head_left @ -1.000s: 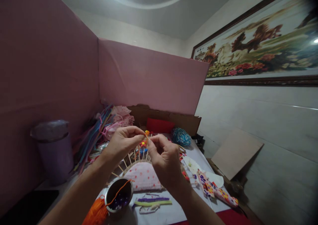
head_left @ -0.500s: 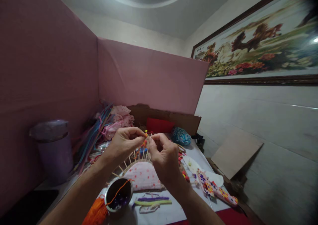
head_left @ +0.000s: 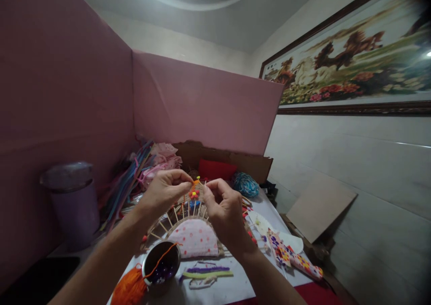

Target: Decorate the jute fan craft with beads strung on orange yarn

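Observation:
My left hand [head_left: 164, 194] and my right hand [head_left: 225, 213] are raised together over the table, fingertips almost meeting. Both pinch a thin stick carrying small orange and yellow beads [head_left: 195, 187]. Below them lies a half-round wicker frame [head_left: 188, 228] with upright spokes around a pink dotted cushion [head_left: 194, 240]. A metal cup [head_left: 160, 267] with dark beads stands near my left forearm, and an orange yarn tassel [head_left: 129, 288] hangs beside it, its strand running over the cup.
A purple bin [head_left: 71, 199] stands at left by the pink partition. Coloured pipe cleaners [head_left: 127, 185], pink cloth [head_left: 164, 158], a cardboard box [head_left: 225, 161] and blue yarn [head_left: 245, 185] lie behind. Patterned fabric pieces [head_left: 290, 256] rest at right. A board [head_left: 319, 207] leans on the wall.
Both hands stay pinched together and have shifted slightly; more of the wicker frame's spokes now show beneath them. The camera view has barely moved.

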`<state>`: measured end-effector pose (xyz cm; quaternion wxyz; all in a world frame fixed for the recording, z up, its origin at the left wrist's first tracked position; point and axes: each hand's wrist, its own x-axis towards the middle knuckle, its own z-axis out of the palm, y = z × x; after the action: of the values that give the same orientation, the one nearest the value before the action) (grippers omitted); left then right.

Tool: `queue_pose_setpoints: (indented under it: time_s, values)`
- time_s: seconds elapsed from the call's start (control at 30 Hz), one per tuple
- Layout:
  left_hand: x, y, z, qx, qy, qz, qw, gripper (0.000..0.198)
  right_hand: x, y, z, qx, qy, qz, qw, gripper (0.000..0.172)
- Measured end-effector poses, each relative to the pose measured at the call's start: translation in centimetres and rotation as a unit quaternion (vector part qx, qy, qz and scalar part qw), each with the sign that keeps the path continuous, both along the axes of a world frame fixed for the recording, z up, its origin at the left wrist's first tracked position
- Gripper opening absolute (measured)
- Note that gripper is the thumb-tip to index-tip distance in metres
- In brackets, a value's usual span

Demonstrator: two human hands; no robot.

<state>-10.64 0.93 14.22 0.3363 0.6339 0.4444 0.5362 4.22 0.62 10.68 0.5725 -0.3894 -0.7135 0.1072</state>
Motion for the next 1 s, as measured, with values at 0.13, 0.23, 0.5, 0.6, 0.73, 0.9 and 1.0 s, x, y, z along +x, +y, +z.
queue_pose_setpoints:
  time_s: [0.13, 0.23, 0.5, 0.6, 0.73, 0.9, 1.0]
  values:
    - [-0.11, -0.12, 0.08, -0.005, -0.020, 0.015, 1.000, 0.011, 0.36, -0.06, 0.15, 0.015, -0.002, -0.021, 1.000, 0.016]
    - [0.09, -0.22, 0.11, -0.008, -0.031, 0.011, 0.999, 0.011, 0.35, -0.14, 0.11, 0.018, 0.001, -0.021, 1.000, 0.015]
    - [0.71, -0.59, 0.46, -0.002, -0.040, -0.010, 0.999, 0.012, -0.09, -0.22, -0.04, 0.032, -0.014, -0.010, 0.999, 0.015]
    - [0.65, -0.54, 0.33, -0.013, -0.046, -0.006, 0.999, 0.014, 0.02, -0.14, -0.05, 0.032, -0.015, -0.014, 0.999, 0.013]
    - [0.39, -0.25, 0.01, -0.028, -0.037, 0.007, 0.999, 0.016, 0.12, -0.21, 0.01, 0.039, -0.008, -0.025, 0.999, 0.014]
    - [0.44, -0.18, 0.10, -0.015, -0.036, 0.009, 0.999, 0.014, 0.01, -0.37, 0.04, 0.040, -0.008, -0.022, 0.999, 0.013]
    - [0.58, -0.30, 0.22, -0.004, -0.033, 0.006, 0.999, 0.015, -0.03, -0.39, 0.07, 0.039, -0.017, -0.019, 0.999, 0.014]
